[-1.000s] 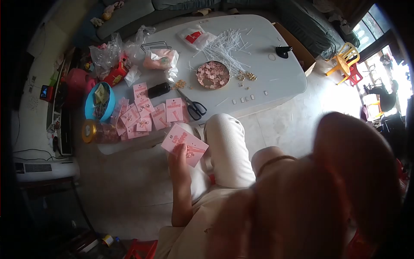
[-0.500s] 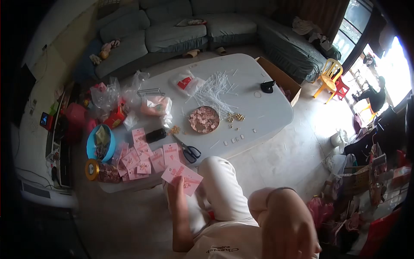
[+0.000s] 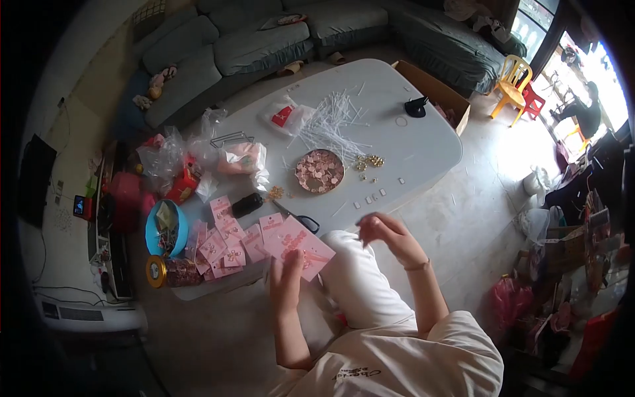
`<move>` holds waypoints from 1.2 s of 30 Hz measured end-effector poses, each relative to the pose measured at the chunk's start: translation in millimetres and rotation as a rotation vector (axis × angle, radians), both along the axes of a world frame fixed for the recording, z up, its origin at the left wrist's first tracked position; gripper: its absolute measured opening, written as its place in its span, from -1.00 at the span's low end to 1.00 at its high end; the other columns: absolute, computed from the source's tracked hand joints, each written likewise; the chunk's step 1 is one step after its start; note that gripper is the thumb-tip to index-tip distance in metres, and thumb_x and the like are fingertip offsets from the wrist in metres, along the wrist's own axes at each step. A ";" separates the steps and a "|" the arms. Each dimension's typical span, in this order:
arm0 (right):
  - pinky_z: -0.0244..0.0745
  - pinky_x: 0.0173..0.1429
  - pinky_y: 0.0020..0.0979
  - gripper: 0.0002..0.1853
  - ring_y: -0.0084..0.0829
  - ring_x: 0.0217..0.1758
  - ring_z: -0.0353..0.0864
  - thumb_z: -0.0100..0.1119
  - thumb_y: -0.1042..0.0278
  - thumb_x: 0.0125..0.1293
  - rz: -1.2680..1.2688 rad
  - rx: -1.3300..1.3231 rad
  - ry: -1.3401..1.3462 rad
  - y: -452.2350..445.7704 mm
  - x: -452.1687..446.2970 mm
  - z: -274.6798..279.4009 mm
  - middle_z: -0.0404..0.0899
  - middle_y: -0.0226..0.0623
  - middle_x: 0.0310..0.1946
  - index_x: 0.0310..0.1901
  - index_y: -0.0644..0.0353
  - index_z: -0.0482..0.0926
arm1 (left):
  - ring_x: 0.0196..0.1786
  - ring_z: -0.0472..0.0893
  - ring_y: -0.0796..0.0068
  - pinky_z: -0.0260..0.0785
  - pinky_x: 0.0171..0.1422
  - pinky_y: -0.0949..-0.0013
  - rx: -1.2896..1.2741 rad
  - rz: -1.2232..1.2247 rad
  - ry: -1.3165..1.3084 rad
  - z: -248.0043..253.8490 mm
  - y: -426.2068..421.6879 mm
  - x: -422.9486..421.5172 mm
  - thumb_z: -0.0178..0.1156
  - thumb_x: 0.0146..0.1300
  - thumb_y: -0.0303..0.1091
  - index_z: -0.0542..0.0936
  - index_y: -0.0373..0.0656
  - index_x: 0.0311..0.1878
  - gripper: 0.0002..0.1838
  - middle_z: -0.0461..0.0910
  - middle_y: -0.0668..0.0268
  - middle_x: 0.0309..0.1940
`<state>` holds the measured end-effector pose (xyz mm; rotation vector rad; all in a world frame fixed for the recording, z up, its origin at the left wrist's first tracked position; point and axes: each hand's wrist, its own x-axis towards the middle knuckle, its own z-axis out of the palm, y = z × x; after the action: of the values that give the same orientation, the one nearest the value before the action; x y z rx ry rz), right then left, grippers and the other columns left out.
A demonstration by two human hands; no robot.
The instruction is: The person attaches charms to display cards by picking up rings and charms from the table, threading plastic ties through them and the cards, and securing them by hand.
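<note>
My left hand [image 3: 288,283] grips a pink printed card [image 3: 301,246], its thumb on the front face, above my lap by the table's near edge. My right hand [image 3: 390,238] is raised to the right of the card, apart from it. Its fingers are curled together, and whatever they may hold is too small to make out. Several pink cards with small ornaments [image 3: 233,255] lie overlapping at the table's near left. Black-handled scissors [image 3: 309,223] lie just behind the held card, which hides part of them. A round tray [image 3: 342,177] contains pink heart-like pieces.
On the table [image 3: 423,165] are white plastic strips [image 3: 331,126], gold beads [image 3: 370,161], a black phone-stand-like object [image 3: 415,107] and a tissue pack [image 3: 241,159]. A blue bowl [image 3: 151,231] and gold-lidded jar [image 3: 156,271] stand at the left. A person [image 3: 585,112] sits by the doorway.
My right hand has moved from close to the camera at lower right, forward and left toward the card. The held card has shifted slightly right and up as the view tilted.
</note>
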<state>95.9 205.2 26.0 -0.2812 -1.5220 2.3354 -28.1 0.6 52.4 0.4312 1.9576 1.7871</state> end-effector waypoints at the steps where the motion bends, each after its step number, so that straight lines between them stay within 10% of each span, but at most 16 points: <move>1: 0.42 -0.07 -0.53 -0.67 -0.52 -0.21 0.51 -0.08 0.18 0.43 -0.118 0.223 -0.061 -12.3 -11.8 6.1 0.56 -0.25 -0.27 -0.14 0.34 0.50 | -0.14 0.48 0.50 0.35 -0.03 0.44 0.060 -0.043 -0.033 2.4 1.4 0.8 0.08 0.33 -0.20 0.50 -0.24 -0.06 -0.71 0.52 0.26 -0.21; 12: 0.36 -0.09 -0.45 -0.76 -0.47 -0.23 0.48 0.18 0.28 0.25 -0.169 0.206 -0.015 -56.5 -17.5 14.7 0.57 -0.26 -0.26 -0.14 0.25 0.53 | -0.19 0.51 0.46 0.35 0.01 0.45 0.107 -0.031 0.052 29.8 24.3 26.9 0.13 0.28 -0.29 0.52 -0.19 -0.16 -0.81 0.55 0.28 -0.22; 16: 0.31 0.01 -0.38 -0.74 -0.41 -0.16 0.43 0.24 0.26 0.18 -0.357 0.489 0.190 -44.6 -10.7 16.1 0.57 -0.28 -0.24 -0.16 0.23 0.56 | -0.17 0.54 0.42 0.36 0.02 0.40 0.154 -0.161 0.917 21.5 31.4 28.7 0.24 0.13 -0.33 0.52 -0.16 -0.23 -0.82 0.59 0.34 -0.20; 19: 0.22 0.10 -0.33 -0.75 -0.36 -0.07 0.37 0.29 0.24 0.10 -0.417 0.454 0.237 -35.7 12.3 45.2 0.57 -0.31 -0.22 -0.22 0.19 0.60 | -0.12 0.53 0.43 0.31 0.10 0.34 0.069 -0.128 1.081 36.1 29.7 31.0 0.25 0.07 -0.36 0.53 -0.11 -0.24 -0.82 0.60 0.39 -0.18; 21: 0.17 0.09 -0.36 -0.76 -0.40 -0.06 0.34 0.34 0.18 0.05 -0.418 0.890 0.418 -30.0 22.6 65.3 0.58 -0.38 -0.22 -0.30 0.12 0.65 | -0.07 0.52 0.44 0.26 0.19 0.28 -0.015 -0.111 1.249 44.9 27.9 33.5 0.27 0.02 -0.39 0.54 -0.05 -0.25 -0.80 0.61 0.43 -0.15; 36: 0.09 0.05 -0.38 -0.88 -0.60 -0.30 0.43 0.32 0.27 -0.01 -0.357 1.152 0.303 -56.8 33.2 99.3 0.64 -0.56 -0.32 -0.37 -0.05 0.67 | -0.06 0.48 0.55 -0.03 0.39 0.18 -0.029 0.111 1.277 47.0 24.8 48.4 0.30 -0.01 -0.39 0.42 0.04 -0.28 -0.74 0.59 0.48 -0.18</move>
<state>129.1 148.4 125.3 0.0959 -2.1158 0.9202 20.2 25.4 99.4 1.8119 2.7677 1.6466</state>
